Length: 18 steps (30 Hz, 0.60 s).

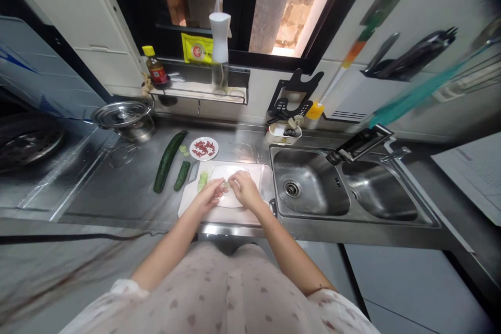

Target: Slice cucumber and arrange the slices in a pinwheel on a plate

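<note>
My left hand [210, 195] and my right hand [243, 188] meet above a white plate [230, 201] on the pale cutting board [256, 173]. Between their fingertips shows a small pale piece [226, 186], too small to tell its kind. My right fingers are closed on it; the left fingers are curled and touch its other side. Cucumber slices [202, 179] lie overlapped on the board, left of the plate. A cut length of cucumber [182, 176] and a long whole cucumber [169, 162] rest on the steel counter farther left.
Behind the board stands a small plate of chopped red pieces [204, 148], with a few cucumber slices [183, 150] beside it. A lidded steel pot [129, 120] is at the back left. The double sink [309, 182] and its black faucet [358, 145] lie to the right.
</note>
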Each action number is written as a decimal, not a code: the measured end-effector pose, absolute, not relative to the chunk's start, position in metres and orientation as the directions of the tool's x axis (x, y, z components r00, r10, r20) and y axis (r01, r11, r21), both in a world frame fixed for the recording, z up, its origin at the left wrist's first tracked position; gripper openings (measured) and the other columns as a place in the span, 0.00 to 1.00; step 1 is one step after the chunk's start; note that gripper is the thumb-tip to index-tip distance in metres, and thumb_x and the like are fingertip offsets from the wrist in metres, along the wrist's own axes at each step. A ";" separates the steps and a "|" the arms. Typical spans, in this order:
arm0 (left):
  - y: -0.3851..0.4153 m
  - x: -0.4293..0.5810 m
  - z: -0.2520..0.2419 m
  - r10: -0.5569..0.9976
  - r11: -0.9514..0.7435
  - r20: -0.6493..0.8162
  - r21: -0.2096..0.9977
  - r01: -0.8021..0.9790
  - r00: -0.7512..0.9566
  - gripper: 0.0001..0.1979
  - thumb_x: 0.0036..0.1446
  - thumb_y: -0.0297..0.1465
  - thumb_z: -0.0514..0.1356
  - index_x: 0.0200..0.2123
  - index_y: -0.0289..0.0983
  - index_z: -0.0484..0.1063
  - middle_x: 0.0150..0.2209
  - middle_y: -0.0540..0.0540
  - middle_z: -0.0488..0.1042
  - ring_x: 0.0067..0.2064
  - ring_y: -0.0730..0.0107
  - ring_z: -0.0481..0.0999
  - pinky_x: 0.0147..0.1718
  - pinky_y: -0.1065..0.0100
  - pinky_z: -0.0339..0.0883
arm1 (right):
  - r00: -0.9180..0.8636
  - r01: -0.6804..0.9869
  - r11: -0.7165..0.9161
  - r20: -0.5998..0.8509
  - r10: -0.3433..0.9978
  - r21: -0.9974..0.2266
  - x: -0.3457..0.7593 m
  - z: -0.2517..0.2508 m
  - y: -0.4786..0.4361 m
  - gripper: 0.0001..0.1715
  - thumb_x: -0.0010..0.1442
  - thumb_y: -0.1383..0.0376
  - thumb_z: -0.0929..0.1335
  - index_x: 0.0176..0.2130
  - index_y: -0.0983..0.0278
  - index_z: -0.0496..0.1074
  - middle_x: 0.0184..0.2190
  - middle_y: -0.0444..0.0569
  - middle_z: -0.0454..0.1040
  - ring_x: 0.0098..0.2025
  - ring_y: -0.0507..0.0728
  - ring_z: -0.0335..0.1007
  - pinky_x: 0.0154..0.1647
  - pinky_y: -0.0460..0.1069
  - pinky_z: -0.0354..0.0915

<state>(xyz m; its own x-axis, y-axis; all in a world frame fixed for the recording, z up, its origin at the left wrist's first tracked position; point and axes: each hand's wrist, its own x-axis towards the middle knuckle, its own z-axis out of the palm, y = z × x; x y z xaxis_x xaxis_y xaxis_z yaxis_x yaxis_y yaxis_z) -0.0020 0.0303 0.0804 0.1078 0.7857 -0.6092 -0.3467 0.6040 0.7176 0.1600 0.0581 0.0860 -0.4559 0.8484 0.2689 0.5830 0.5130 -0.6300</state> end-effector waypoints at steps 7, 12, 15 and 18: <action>0.040 -0.005 0.078 0.784 0.593 -0.614 0.697 -0.403 0.093 0.22 0.45 0.33 0.67 0.44 0.37 0.67 0.31 0.49 0.73 0.22 0.85 0.64 0.15 0.82 0.41 | -0.508 0.592 0.553 0.262 0.821 -0.587 0.160 0.083 0.061 0.12 0.65 0.67 0.60 0.36 0.63 0.72 0.36 0.50 0.69 0.42 0.57 0.60 0.46 0.51 0.58; 0.047 -0.005 0.072 0.816 0.553 -0.576 0.750 -0.363 0.054 0.28 0.40 0.31 0.69 0.47 0.36 0.68 0.30 0.49 0.72 0.21 0.84 0.62 0.15 0.81 0.40 | -0.524 0.609 0.566 0.253 0.813 -0.556 0.160 0.081 0.065 0.12 0.66 0.66 0.61 0.37 0.62 0.72 0.36 0.50 0.69 0.43 0.57 0.59 0.46 0.51 0.58; 0.050 -0.005 0.071 0.836 0.531 -0.548 0.792 -0.300 0.034 0.29 0.39 0.31 0.69 0.48 0.37 0.70 0.25 0.52 0.68 0.22 0.83 0.61 0.16 0.79 0.39 | -0.506 0.624 0.546 0.244 0.827 -0.559 0.160 0.079 0.067 0.11 0.66 0.66 0.61 0.37 0.62 0.72 0.36 0.50 0.69 0.43 0.58 0.59 0.46 0.51 0.58; 0.051 -0.005 0.072 0.853 0.509 -0.522 0.838 -0.196 -0.017 0.28 0.39 0.32 0.68 0.48 0.38 0.71 0.23 0.54 0.66 0.23 0.80 0.64 0.17 0.79 0.42 | -0.475 0.634 0.520 0.242 0.846 -0.573 0.160 0.076 0.068 0.10 0.65 0.66 0.61 0.36 0.62 0.71 0.36 0.50 0.70 0.42 0.58 0.60 0.45 0.51 0.58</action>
<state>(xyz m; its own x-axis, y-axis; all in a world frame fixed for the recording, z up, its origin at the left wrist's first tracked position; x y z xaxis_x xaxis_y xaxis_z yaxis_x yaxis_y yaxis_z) -0.0053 0.0514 0.0725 -0.0170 0.8530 -0.5216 -0.1956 0.5088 0.8384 0.1599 0.0682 0.0760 -0.4750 0.8461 0.2418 0.6342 0.5196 -0.5726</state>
